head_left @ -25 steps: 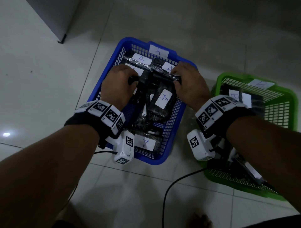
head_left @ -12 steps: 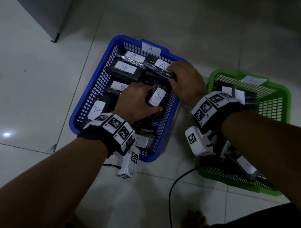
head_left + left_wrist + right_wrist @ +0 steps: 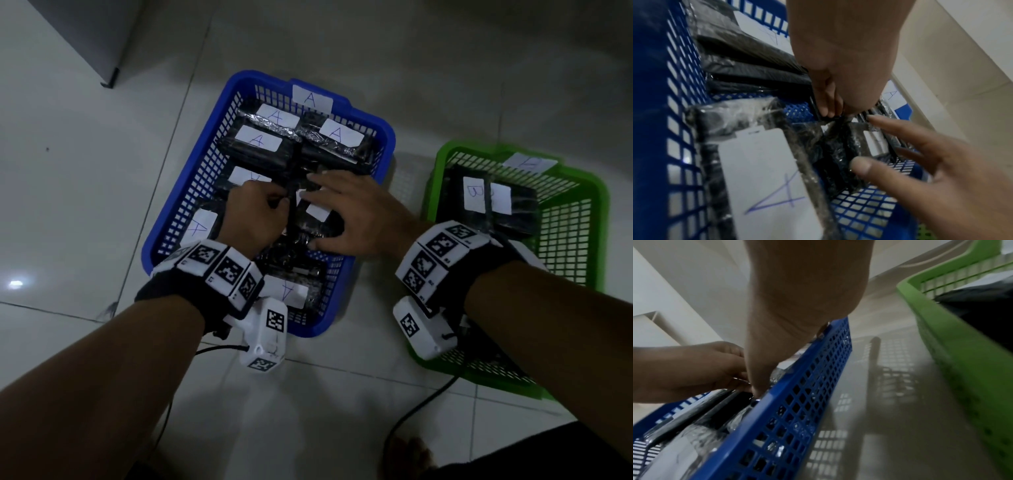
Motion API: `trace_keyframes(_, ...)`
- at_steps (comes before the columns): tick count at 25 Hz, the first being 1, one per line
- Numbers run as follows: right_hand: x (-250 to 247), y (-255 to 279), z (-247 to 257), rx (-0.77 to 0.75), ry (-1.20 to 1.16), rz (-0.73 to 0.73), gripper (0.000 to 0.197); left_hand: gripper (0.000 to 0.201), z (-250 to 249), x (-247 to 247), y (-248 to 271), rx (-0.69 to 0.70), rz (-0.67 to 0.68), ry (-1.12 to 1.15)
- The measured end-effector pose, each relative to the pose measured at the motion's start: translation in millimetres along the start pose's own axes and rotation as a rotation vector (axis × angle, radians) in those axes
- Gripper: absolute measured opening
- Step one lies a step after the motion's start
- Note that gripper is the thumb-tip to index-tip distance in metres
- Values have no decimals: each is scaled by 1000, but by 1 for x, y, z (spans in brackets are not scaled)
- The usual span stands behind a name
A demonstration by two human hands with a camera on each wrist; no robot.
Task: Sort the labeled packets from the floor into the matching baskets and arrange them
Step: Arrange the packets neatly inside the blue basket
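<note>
The blue basket (image 3: 185,178) (image 3: 674,113) (image 3: 797,402), tagged A, holds several black wrapped packets with white A labels. My left hand (image 3: 253,219) (image 3: 838,65) (image 3: 690,369) is in the basket's middle, fingers curled on the edge of an upright black packet (image 3: 816,104). My right hand (image 3: 356,216) (image 3: 941,162) (image 3: 797,305) lies beside it, fingers spread and fairly straight over a labeled packet (image 3: 318,212) (image 3: 840,154), thumb against its near end. Another A packet (image 3: 284,291) (image 3: 766,178) lies flat at the near end. The green basket (image 3: 442,161) (image 3: 962,353) holds B packets (image 3: 476,193).
Both baskets stand side by side on a pale tiled floor, a narrow strip of floor between them. A grey cabinet foot (image 3: 109,75) stands at the far left. A black cable (image 3: 421,407) runs across the floor near me, by a bare foot (image 3: 407,452).
My left hand moved from the far packets back to the basket's middle and curled onto an upright packet. My right hand left the far packet and spread over the middle one.
</note>
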State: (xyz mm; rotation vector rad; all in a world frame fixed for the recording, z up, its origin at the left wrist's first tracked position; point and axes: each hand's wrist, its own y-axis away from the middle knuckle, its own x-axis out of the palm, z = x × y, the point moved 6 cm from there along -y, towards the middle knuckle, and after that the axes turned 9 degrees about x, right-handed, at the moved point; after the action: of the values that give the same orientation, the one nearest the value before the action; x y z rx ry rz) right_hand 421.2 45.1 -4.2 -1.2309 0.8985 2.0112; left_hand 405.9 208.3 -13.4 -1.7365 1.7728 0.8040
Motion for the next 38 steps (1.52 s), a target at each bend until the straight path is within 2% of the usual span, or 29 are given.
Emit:
trace_keyframes(1, 5, -4, 1, 1, -3, 64, 80, 21, 3, 2, -1, -39, 10, 31)
trace_keyframes(3, 6, -9, 1, 0, -34, 99, 79, 23, 9, 6, -2, -105, 4, 129)
trace_keyframes(7, -4, -1, 1, -42, -109, 48, 72, 25, 11, 11, -5, -92, 38, 198)
trace_keyframes(11, -2, 11, -6, 47, 41, 20, 83, 33, 8, 19, -10, -128, 100, 307)
trace_keyframes(14, -3, 11, -5, 62, -37, 30, 81, 36, 9, 22, -8, -136, 86, 366)
trace_keyframes(16, -4, 13, -7, 71, -75, 27, 78, 37, 7, 26, -6, -112, 141, 391)
trace_keyframes(18, -3, 16, -9, 86, -94, 7, 75, 38, 2, 29, -4, -56, 230, 338)
trace_keyframes(20, 0, 16, -8, 77, -87, -7, 73, 38, -2, 26, -4, -25, 237, 310)
trace_keyframes(23, 10, 13, -4, 34, -21, -22, 76, 31, 2, 16, -4, -59, 169, 245)
trace_keyframes(26, 13, 11, -3, 30, -61, -34, 73, 26, 6, 14, -3, -73, 186, 159)
trace_keyframes(30, 7, 14, 0, -28, -23, -123, 62, 23, 11, 17, 1, -188, 196, 333)
trace_keyframes(32, 6, 14, 1, -16, -28, -132, 57, 24, 14, 16, 4, -203, 224, 358)
trace_keyframes(36, 9, 13, 5, 31, -50, -124, 55, 24, 27, 10, 10, -160, 290, 114)
trace_keyframes(38, 11, 13, 4, 37, -51, -110, 58, 20, 32, 13, 15, -218, 300, 139)
